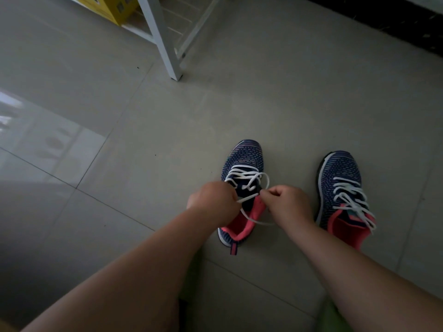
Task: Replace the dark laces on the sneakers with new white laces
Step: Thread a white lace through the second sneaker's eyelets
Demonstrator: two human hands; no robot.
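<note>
Here the left hand point(212, 200) and right hand point(284, 203) each pinch an end of the white lace point(247, 178) above the near sneaker point(242, 159) on the floor point(143, 140), apparently to tie it, while the other sneaker point(340, 173) waits laced alongside.

Two sneakers stand side by side on the floor point(119, 104) ahead of me, toes toward twelve o'clock. The left sneaker point(242, 168) sits dead ahead; the right sneaker point(340, 178) is at its three o'clock, apart from it. My left hand point(212, 200) is over the left sneaker's nine o'clock side, my right hand point(285, 204) at its three o'clock side, between the two sneakers. Its lace point(249, 178) runs between both hands, across the sneaker's opening. Far off at eleven o'clock stands a rack leg point(165, 44), with a box point(112, 8) further to its ten o'clock.
</note>
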